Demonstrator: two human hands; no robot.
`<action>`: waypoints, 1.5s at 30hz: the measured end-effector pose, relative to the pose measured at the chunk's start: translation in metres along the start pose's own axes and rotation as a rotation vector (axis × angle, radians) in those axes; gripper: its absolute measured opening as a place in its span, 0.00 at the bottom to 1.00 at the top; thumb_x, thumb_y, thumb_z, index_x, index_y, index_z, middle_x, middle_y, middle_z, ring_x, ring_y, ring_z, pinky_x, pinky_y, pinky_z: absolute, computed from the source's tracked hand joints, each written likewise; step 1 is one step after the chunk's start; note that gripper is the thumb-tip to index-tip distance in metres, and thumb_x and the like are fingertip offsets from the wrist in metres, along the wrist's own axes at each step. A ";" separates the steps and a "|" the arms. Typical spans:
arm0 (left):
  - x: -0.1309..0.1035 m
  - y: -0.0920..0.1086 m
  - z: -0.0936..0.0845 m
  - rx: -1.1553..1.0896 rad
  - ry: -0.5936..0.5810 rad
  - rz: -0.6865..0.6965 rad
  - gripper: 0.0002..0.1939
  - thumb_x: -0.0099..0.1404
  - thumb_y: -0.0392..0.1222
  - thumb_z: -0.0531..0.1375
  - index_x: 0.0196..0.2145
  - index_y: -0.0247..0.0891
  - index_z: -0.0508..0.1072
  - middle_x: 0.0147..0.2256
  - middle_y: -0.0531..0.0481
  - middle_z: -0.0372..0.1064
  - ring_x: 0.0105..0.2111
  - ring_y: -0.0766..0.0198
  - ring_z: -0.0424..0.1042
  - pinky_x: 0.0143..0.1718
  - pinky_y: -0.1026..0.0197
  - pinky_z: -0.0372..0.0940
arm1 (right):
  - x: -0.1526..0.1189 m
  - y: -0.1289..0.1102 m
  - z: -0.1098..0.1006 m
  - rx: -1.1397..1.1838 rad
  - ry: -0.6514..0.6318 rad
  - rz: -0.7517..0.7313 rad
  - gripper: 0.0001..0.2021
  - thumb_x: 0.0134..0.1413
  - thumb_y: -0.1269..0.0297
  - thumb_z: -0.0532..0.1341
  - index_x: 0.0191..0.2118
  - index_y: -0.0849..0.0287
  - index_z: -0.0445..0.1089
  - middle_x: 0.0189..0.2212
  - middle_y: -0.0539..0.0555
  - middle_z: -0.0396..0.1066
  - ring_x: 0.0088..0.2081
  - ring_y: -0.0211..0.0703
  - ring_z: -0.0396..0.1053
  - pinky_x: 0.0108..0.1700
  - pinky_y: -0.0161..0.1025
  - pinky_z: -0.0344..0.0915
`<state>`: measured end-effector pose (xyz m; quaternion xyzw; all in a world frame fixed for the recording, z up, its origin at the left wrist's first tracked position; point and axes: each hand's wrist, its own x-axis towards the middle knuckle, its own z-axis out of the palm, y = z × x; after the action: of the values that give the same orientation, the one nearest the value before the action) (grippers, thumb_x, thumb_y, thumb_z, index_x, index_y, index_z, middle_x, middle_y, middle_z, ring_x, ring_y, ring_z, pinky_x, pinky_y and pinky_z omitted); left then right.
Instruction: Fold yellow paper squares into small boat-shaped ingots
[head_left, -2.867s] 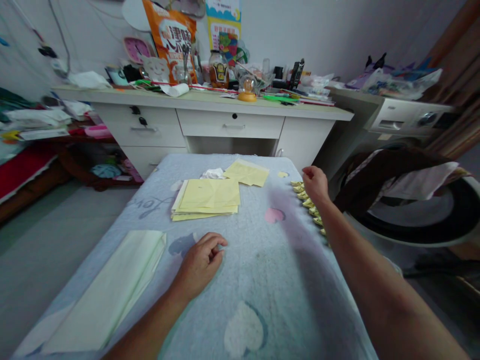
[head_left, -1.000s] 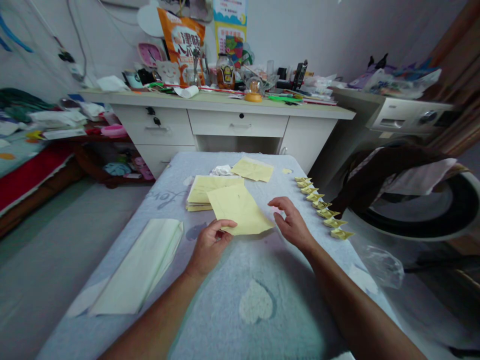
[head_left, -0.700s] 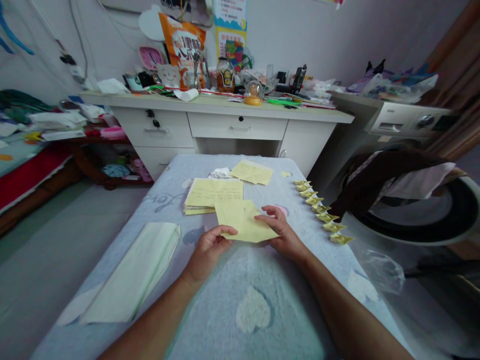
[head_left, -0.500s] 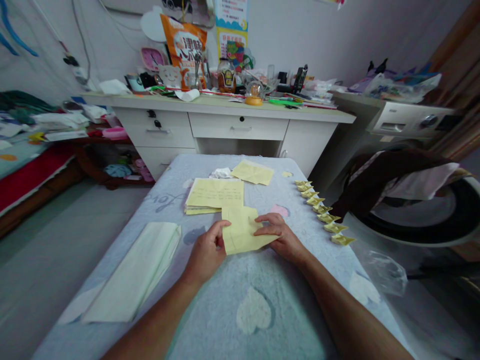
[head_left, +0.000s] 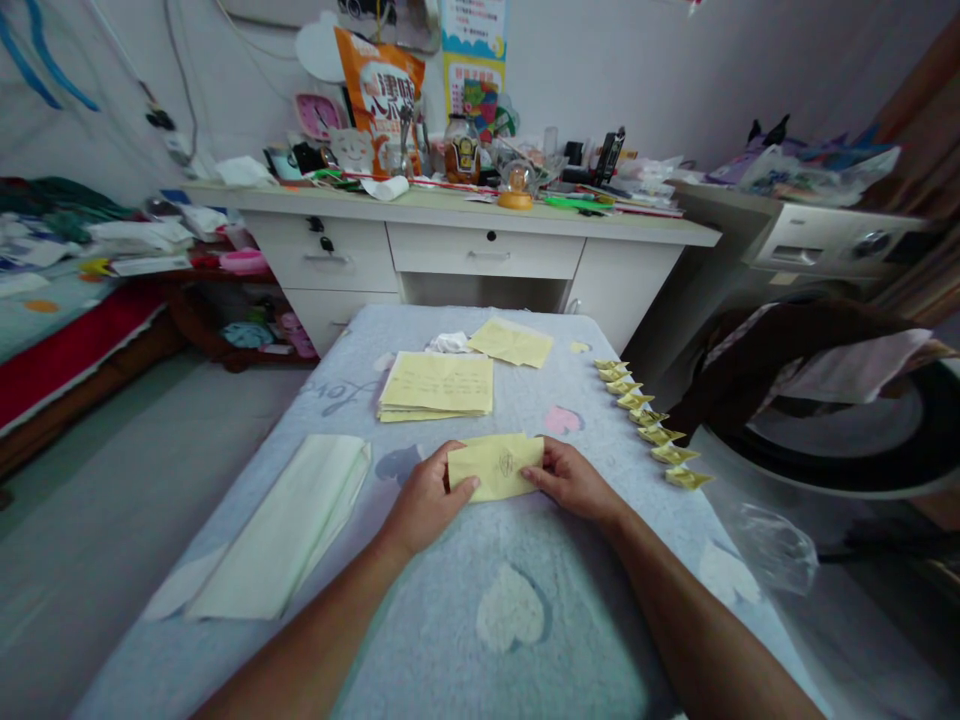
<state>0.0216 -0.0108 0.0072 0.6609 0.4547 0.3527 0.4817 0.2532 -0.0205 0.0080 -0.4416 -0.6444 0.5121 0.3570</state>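
Between my two hands is a sheet of yellow paper (head_left: 495,468), folded over into a low rectangle with a small printed mark on its face. My left hand (head_left: 429,498) pinches its left end, thumb in front. At the right end, my right hand (head_left: 574,480) grips it the same way, fingers hidden behind. Just beyond lies a stack of yellow paper (head_left: 436,385) with handwriting on top. Another yellow sheet (head_left: 512,342) rests farther back. Along the right edge stands a row of several folded paper boats (head_left: 660,436).
A blue patterned cloth (head_left: 420,640) covers the table. On the left lies a folded pale cloth (head_left: 281,530); crumpled white tissue (head_left: 450,343) sits behind the stack. A cluttered white desk (head_left: 487,205) stands beyond, and a washing machine (head_left: 817,240) with its door open is at right.
The yellow sheet went from opened out to folded over, its height roughly halved. My right hand shifted from fingers lying on the paper to pinching its right end.
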 end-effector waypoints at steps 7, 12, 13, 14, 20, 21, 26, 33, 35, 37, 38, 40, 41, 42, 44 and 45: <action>0.002 -0.004 0.003 0.202 0.111 -0.003 0.38 0.58 0.37 0.58 0.63 0.41 0.46 0.32 0.54 0.73 0.28 0.66 0.72 0.30 0.65 0.62 | 0.004 0.002 0.001 -0.409 0.160 0.103 0.32 0.50 0.68 0.61 0.60 0.57 0.49 0.23 0.43 0.68 0.24 0.37 0.66 0.26 0.32 0.57; 0.000 -0.004 0.002 0.567 0.138 0.014 0.34 0.60 0.38 0.57 0.62 0.40 0.52 0.25 0.57 0.67 0.25 0.64 0.69 0.28 0.65 0.57 | 0.005 -0.003 0.006 -0.650 0.218 0.136 0.36 0.49 0.68 0.61 0.63 0.63 0.46 0.23 0.45 0.68 0.26 0.39 0.66 0.30 0.34 0.56; 0.000 -0.004 0.002 0.612 0.135 0.018 0.33 0.60 0.38 0.57 0.62 0.39 0.52 0.25 0.57 0.67 0.27 0.63 0.70 0.29 0.65 0.58 | 0.005 -0.002 0.006 -0.674 0.218 0.144 0.36 0.50 0.68 0.61 0.63 0.63 0.46 0.23 0.46 0.68 0.26 0.40 0.66 0.30 0.34 0.56; 0.000 -0.004 0.003 0.650 0.131 0.018 0.32 0.61 0.38 0.56 0.61 0.39 0.54 0.26 0.55 0.68 0.28 0.63 0.71 0.30 0.65 0.59 | 0.005 -0.002 0.007 -0.693 0.216 0.152 0.36 0.50 0.67 0.61 0.63 0.63 0.46 0.24 0.46 0.69 0.26 0.40 0.66 0.30 0.34 0.55; 0.000 -0.007 0.005 0.752 0.065 0.067 0.19 0.64 0.36 0.54 0.52 0.39 0.68 0.42 0.47 0.73 0.41 0.62 0.72 0.43 0.62 0.64 | 0.005 0.000 0.008 -0.750 0.218 0.186 0.35 0.50 0.68 0.61 0.62 0.62 0.48 0.25 0.47 0.70 0.27 0.39 0.65 0.30 0.33 0.54; 0.000 -0.008 0.005 0.754 0.055 0.083 0.17 0.64 0.36 0.54 0.51 0.40 0.69 0.44 0.47 0.73 0.42 0.61 0.72 0.45 0.61 0.64 | 0.005 -0.001 0.008 -0.751 0.224 0.187 0.34 0.50 0.68 0.61 0.62 0.62 0.49 0.25 0.47 0.70 0.27 0.39 0.66 0.30 0.33 0.54; -0.001 -0.008 0.004 0.783 0.042 0.083 0.16 0.66 0.36 0.53 0.50 0.40 0.71 0.47 0.47 0.72 0.45 0.60 0.72 0.48 0.59 0.64 | 0.004 -0.004 0.008 -0.681 0.241 0.198 0.32 0.50 0.66 0.61 0.61 0.61 0.51 0.25 0.46 0.69 0.27 0.38 0.66 0.31 0.33 0.55; 0.000 -0.004 0.005 0.856 0.029 0.057 0.16 0.67 0.38 0.52 0.51 0.41 0.70 0.47 0.48 0.73 0.45 0.60 0.73 0.47 0.59 0.65 | 0.004 -0.006 0.007 -0.648 0.212 0.233 0.35 0.47 0.68 0.61 0.61 0.63 0.50 0.23 0.45 0.67 0.27 0.38 0.66 0.30 0.33 0.55; 0.001 -0.005 0.006 0.886 0.028 0.061 0.16 0.68 0.38 0.50 0.51 0.42 0.70 0.46 0.48 0.73 0.44 0.60 0.73 0.46 0.59 0.66 | 0.005 -0.006 0.008 -0.704 0.222 0.231 0.33 0.48 0.68 0.60 0.61 0.63 0.51 0.24 0.46 0.68 0.28 0.39 0.66 0.31 0.34 0.55; 0.001 -0.006 0.007 0.917 0.029 0.060 0.16 0.69 0.38 0.49 0.51 0.43 0.70 0.46 0.49 0.74 0.42 0.61 0.74 0.44 0.59 0.66 | 0.006 -0.006 0.010 -0.751 0.230 0.233 0.32 0.49 0.68 0.59 0.60 0.63 0.52 0.26 0.48 0.69 0.29 0.40 0.67 0.32 0.34 0.55; 0.002 -0.007 0.007 0.934 0.031 0.058 0.16 0.69 0.39 0.49 0.51 0.44 0.70 0.45 0.49 0.74 0.41 0.61 0.74 0.44 0.60 0.66 | 0.006 -0.006 0.011 -0.768 0.231 0.239 0.31 0.50 0.68 0.59 0.60 0.63 0.52 0.26 0.48 0.70 0.29 0.40 0.67 0.32 0.34 0.54; 0.003 -0.009 0.007 0.966 0.034 0.054 0.17 0.69 0.39 0.48 0.51 0.45 0.69 0.44 0.49 0.74 0.40 0.62 0.75 0.42 0.60 0.66 | 0.007 -0.006 0.012 -0.791 0.232 0.252 0.30 0.50 0.67 0.59 0.60 0.62 0.53 0.27 0.49 0.70 0.30 0.41 0.67 0.32 0.34 0.54; 0.003 -0.009 0.008 0.980 0.034 0.052 0.17 0.69 0.39 0.48 0.52 0.45 0.69 0.44 0.49 0.74 0.40 0.62 0.75 0.41 0.61 0.66 | 0.007 -0.006 0.012 -0.797 0.233 0.257 0.30 0.50 0.67 0.59 0.59 0.62 0.53 0.27 0.49 0.70 0.30 0.41 0.67 0.32 0.34 0.54; 0.003 -0.010 0.008 0.992 0.033 0.050 0.17 0.69 0.38 0.48 0.52 0.45 0.69 0.44 0.49 0.74 0.39 0.62 0.75 0.41 0.61 0.66 | 0.007 -0.006 0.012 -0.804 0.235 0.262 0.29 0.51 0.67 0.59 0.59 0.61 0.53 0.27 0.49 0.70 0.30 0.41 0.67 0.32 0.34 0.54; 0.003 -0.010 0.008 1.013 0.026 0.045 0.18 0.68 0.38 0.48 0.53 0.45 0.68 0.43 0.49 0.74 0.39 0.62 0.74 0.40 0.61 0.66 | 0.008 -0.007 0.013 -0.818 0.238 0.273 0.28 0.51 0.66 0.59 0.58 0.61 0.54 0.27 0.49 0.70 0.30 0.41 0.67 0.32 0.34 0.54; 0.003 -0.010 0.008 1.022 0.020 0.042 0.18 0.68 0.38 0.48 0.54 0.45 0.68 0.43 0.49 0.74 0.39 0.62 0.74 0.40 0.61 0.65 | 0.008 -0.007 0.013 -0.825 0.237 0.281 0.28 0.51 0.66 0.59 0.58 0.61 0.54 0.27 0.49 0.71 0.30 0.41 0.67 0.32 0.34 0.53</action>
<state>0.0274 -0.0096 -0.0046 0.8177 0.5602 0.1012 0.0850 0.2373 -0.0178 0.0121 -0.6857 -0.6831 0.2018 0.1498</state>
